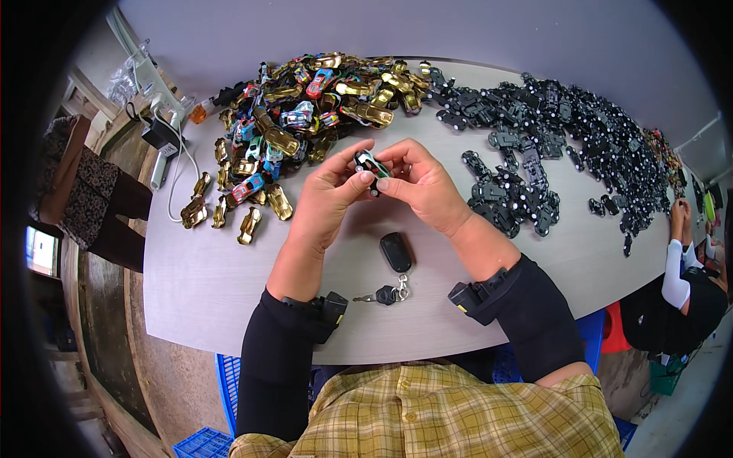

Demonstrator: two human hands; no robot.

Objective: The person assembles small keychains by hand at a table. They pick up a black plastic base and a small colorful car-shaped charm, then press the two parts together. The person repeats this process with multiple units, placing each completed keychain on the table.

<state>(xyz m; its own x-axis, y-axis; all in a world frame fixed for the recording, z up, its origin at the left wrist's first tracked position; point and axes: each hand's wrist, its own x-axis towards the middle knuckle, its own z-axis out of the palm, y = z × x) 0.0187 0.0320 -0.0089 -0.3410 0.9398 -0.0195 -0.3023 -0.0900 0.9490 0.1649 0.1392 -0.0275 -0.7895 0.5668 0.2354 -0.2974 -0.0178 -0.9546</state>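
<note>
Toy car (372, 163) in white, green and black sits at twelve o'clock, over a pale table (229, 305), with both hands together and clamped on it: left hand (336, 179) from nine o'clock, right hand (421, 185) from three, thumbs close together on its near side. Gold and painted car bodies (299, 114) heap at eleven o'clock; black car bases (595, 141) spread from one to three. Fingers hide whether the car is fully joined; pressing well likely calls for square alignment and even thumb force, keeping off the wheels.
</note>
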